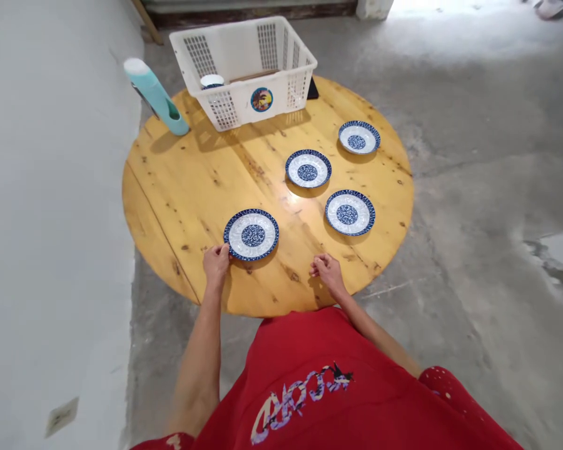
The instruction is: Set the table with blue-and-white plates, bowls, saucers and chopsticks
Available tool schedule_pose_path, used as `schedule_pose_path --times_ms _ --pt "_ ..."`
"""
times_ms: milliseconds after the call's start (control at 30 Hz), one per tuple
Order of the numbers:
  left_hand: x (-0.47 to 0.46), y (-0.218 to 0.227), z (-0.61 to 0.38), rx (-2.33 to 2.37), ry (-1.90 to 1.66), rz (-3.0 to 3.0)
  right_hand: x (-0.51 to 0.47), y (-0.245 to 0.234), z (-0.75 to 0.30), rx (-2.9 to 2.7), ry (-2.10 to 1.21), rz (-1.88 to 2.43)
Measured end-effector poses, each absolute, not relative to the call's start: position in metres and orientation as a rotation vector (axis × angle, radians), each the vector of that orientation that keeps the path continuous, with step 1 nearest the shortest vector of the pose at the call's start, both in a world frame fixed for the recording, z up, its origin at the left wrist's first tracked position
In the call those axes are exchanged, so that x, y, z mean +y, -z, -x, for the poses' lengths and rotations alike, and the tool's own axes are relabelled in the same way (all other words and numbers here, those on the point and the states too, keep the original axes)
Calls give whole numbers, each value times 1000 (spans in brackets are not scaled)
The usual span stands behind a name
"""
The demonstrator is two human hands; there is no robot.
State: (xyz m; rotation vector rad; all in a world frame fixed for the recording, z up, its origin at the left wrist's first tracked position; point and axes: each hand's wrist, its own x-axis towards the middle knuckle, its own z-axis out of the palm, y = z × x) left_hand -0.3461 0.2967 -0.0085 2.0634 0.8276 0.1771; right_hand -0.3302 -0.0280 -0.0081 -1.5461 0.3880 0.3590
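Observation:
My left hand (pixel 216 265) pinches the left rim of a blue-and-white plate (pixel 252 235) at the front of the round wooden table. Thumb and fingers are closed on that edge, and the plate looks level, at or just above the wood. To the right, my right hand (pixel 327 271) hovers or rests near the table's front edge, its fingers loosely curled with nothing visible in them. Nearest to it lies a matching plate (pixel 349 213). Farther back are another patterned plate (pixel 308 169) near the middle and one more plate (pixel 359 137) toward the right rear.
A white plastic basket (pixel 263 103) stands at the back of the table (pixel 169 206), with a white-and-blue dish (pixel 212 80) inside. Left of it, a light-blue holder (pixel 156 97) leans outward. A dark flat object (pixel 313 89) shows behind the basket. A white wall (pixel 51 187) borders the left side.

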Motion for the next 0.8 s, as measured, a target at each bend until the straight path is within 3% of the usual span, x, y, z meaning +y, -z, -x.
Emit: schedule_pose_path --times_ms 233,600,800 --pt "255 -16 419 1034 -272 -1965 -36 5 343 309 -408 1528" --pt "202 3 609 1481 -208 -1686 -20 18 391 136 -720 1561" --pt "219 10 616 1434 -230 -1625 10 13 407 36 -739 1583"
